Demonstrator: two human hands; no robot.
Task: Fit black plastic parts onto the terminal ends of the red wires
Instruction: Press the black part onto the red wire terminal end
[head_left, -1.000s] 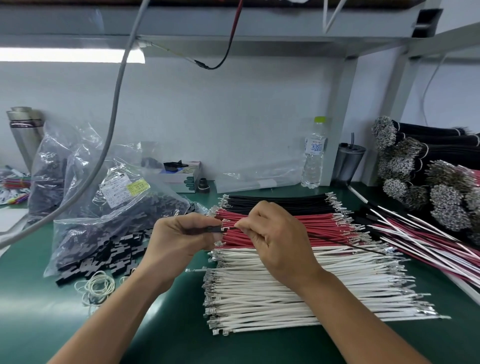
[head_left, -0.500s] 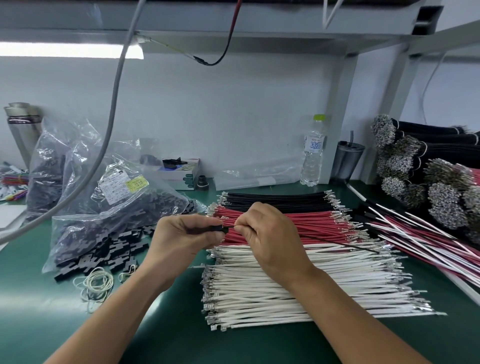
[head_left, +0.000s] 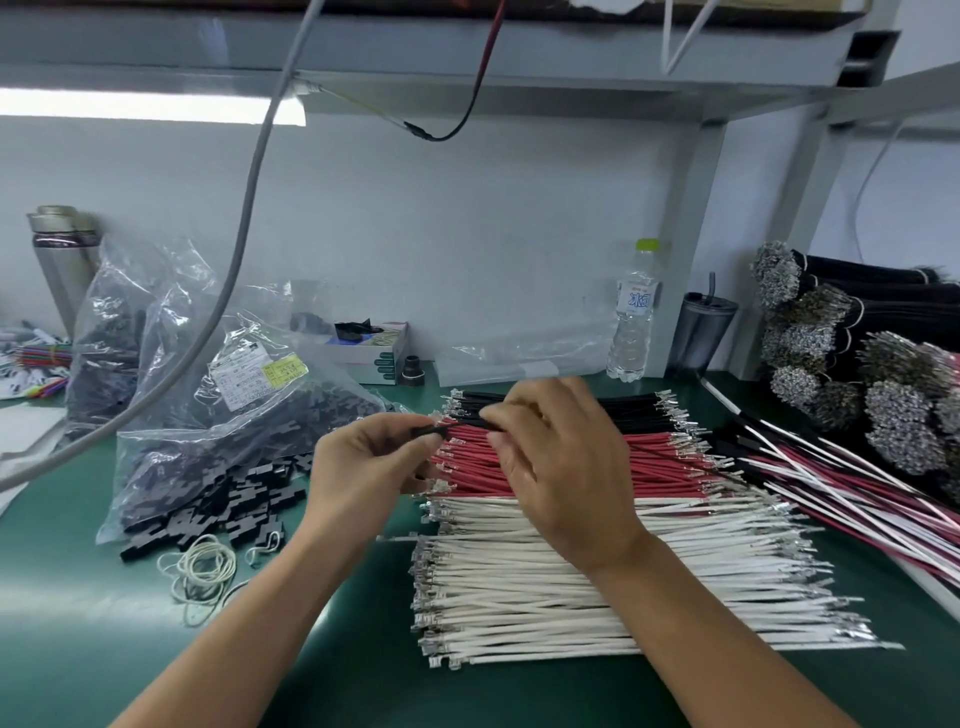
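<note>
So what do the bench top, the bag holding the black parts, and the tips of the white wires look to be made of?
Bench top: a green mat, likely rubber or vinyl, matte with a soft glare. Bag: thin clear plastic film, judging by its crinkles and sharp highlights, with the dark parts showing through. Tips of the white wires: bare silvery metal, probably crimped terminals; they glint, though detail is too fine to confirm.

- Setting: a wire-harness assembly workstation in a small factory or workshop.
- Landmark: a green-matted bench (head_left: 78, 649) set against a pale partition wall.
- At the bench centre: flat stacks of cut red wires (head_left: 571, 467), white wires (head_left: 571, 587) and black wires (head_left: 623, 410), all with crimped metal terminals.
- Left of the stacks: clear bags of black plastic parts (head_left: 218, 447), some spilled out, beside rubber bands (head_left: 200, 569).
- At the bench's right edge: tied bundles of terminated wire (head_left: 841, 364).
- Above the bench: a grey metal shelf (head_left: 571, 57) with a strip light (head_left: 145, 106) beneath it.
</note>
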